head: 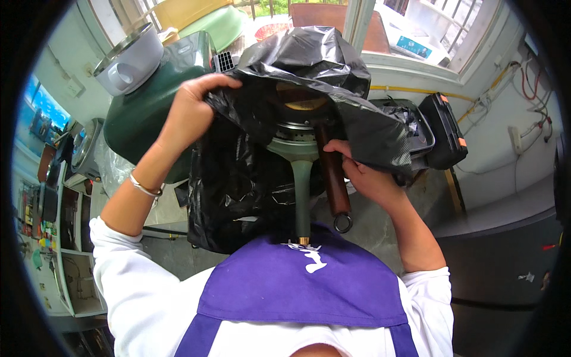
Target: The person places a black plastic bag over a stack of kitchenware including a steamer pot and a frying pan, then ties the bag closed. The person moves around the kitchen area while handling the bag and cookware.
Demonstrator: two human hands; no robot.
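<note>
A large black plastic bag (308, 53) is spread open before me. My left hand (192, 105) pinches its rim at the upper left. Inside the mouth lie stacked pans; a shiny metal rim (294, 128) and a yellowish round surface (305, 104) show in the shade. Out of the bag towards my apron sticks a sage-green pan handle (302, 196) with a gold-coloured tip. Beside it runs a dark brown wooden handle (335, 187) ending in a hanging ring. My right hand (368, 174) grips the bag's right edge, one digit across the brown handle. Most of the pans are hidden.
Left of the bag stands a dark green case (147, 120) with a white pot (131, 60) on it. At right are a dark tray (417, 120) and a black toolbox (446, 134). Behind is a window (357, 26). Cables (531, 89) hang on the right wall.
</note>
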